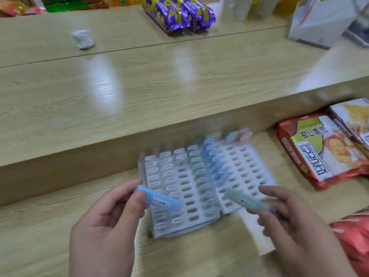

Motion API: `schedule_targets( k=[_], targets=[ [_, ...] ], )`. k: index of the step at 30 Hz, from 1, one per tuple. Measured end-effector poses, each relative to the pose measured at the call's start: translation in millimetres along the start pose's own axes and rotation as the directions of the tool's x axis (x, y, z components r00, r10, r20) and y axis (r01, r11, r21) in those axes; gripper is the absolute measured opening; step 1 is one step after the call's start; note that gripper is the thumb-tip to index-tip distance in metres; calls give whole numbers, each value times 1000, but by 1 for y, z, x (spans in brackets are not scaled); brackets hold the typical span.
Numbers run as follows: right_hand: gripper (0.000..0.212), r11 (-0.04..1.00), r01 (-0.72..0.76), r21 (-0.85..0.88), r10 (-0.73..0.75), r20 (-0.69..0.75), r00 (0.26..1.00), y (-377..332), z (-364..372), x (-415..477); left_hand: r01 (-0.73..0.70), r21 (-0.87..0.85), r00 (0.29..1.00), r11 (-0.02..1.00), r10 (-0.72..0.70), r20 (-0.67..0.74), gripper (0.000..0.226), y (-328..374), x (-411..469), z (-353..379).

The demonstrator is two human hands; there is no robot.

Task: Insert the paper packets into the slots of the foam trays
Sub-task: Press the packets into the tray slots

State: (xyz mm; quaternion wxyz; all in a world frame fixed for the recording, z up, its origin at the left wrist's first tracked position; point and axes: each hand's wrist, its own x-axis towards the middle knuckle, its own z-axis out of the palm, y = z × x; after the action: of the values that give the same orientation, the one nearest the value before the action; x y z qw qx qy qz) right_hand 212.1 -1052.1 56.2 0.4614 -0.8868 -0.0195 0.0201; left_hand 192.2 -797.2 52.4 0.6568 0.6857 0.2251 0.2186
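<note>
Two white foam trays side by side on the lower level of a wooden desk, touching along the middle and pushed up against the raised step

Left tray: two fairly full columns of white packets on its left side, a column of greenish packets further right, plenty of bare slots in between. Blue packets in a row right by the seam (can't tell which tray, too blurry). Right tray: mostly bare slots, just a few packets standing along the far edge, with a pinkish packet at the far right corner

Left hand over the near left corner of the left tray, pinching a blue packet by its left end between thumb and fingers, label up, lying roughly level, not in any slot. Right hand over the near edge of the right tray, fingers curled round the right end of a green packet, free end pointing toward the seam, also not in a slot

Red snack bag just right of the trays, purple snack packs at the back, crumpled white wad up on the raised level
</note>
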Motion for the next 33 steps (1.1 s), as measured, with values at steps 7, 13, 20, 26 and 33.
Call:
schedule_targets(
  k=[7, 13, 20, 26, 33],
  targets=[
    [22, 905, 218, -366, -274, -109, 955, 20, -33, 85, -63, 18, 997, 998, 62, 41, 23, 8, -3, 52],
    [25, 806, 401, -436, -411, 76, 909, 38, -21, 140, -146, 110, 988, 983, 139, 71, 24, -1, 1, 77],
    [14, 756, 502, -421, -513, 96, 853, 55, -16, 158, -112, 134, 994, 985, 108, 33, 23, -6, 4, 88],
    [18, 735, 581, -350, -600, 65, 798, 60, -13, 163, -116, 175, 993, 978, 108, 58, 24, -7, 5, 93],
    [31, 686, 595, -419, -612, 110, 783, 63, -15, 165, -424, 376, 903, 824, 353, 244, 19, -1, -10, 94]
  ],
)
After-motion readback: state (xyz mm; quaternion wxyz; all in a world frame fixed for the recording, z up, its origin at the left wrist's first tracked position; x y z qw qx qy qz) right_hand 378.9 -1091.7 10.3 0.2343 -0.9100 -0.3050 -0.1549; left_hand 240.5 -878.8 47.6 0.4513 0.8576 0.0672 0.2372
